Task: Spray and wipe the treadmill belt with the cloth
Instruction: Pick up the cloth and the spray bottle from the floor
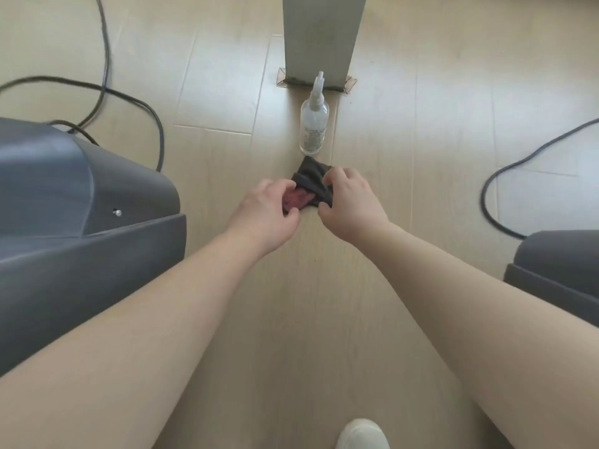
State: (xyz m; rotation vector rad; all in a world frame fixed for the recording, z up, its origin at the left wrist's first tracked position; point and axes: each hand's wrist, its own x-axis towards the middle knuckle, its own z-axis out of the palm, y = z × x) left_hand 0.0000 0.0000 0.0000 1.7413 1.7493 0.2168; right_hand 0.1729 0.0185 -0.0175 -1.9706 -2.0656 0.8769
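Cloth (311, 184) was down on the floor (405, 131) between both hands, dark grey with a reddish patch showing at its left end. The left hand (267, 210) had its grip closed on that reddish end, and the right hand (351, 199) was pinching the grey end, so I'd guess it was being bunched or folded into a pad for wiping. Spray bottle (313, 123) stood upright just beyond the cloth, near a grey post (319, 37), probably parked there so both hands were free. Dark treadmill housing (74, 202) sat off to the left, well apart from the cloth, and the belt itself wasn't in view. Nothing looked sprayed or wiped yet, as far as I could tell.
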